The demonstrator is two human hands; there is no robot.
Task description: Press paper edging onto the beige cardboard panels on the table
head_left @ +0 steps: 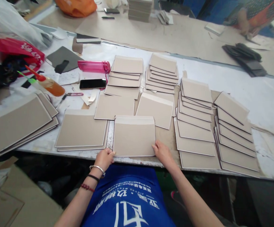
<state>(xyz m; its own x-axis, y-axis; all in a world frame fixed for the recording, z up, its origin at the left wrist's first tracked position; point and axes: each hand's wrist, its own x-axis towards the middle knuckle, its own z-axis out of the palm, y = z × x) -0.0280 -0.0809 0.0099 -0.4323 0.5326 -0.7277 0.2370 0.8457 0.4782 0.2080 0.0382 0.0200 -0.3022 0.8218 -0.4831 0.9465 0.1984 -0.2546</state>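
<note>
A beige cardboard panel (134, 138) with thin dark edges and a paler strip along its top lies in front of me at the table's front edge. My left hand (105, 157) pinches its lower left corner, fingers curled. On the opposite side, my right hand (162, 152) grips the lower right edge between thumb and fingers. Left of it rests a small pile of like panels (81, 129). Behind it are a loose panel (114, 105) and a tilted one (154, 110). Overlapping rows of panels (196, 126) fan out to the right.
More panels lie in a left stack (19, 123) and back rows (127, 66). Glue bottles (50, 85), a phone (93, 84), a pink case (93, 66) and a cutter (68, 95) sit at left. Across the table, a person's hand (244, 26) is near dark pieces (244, 58).
</note>
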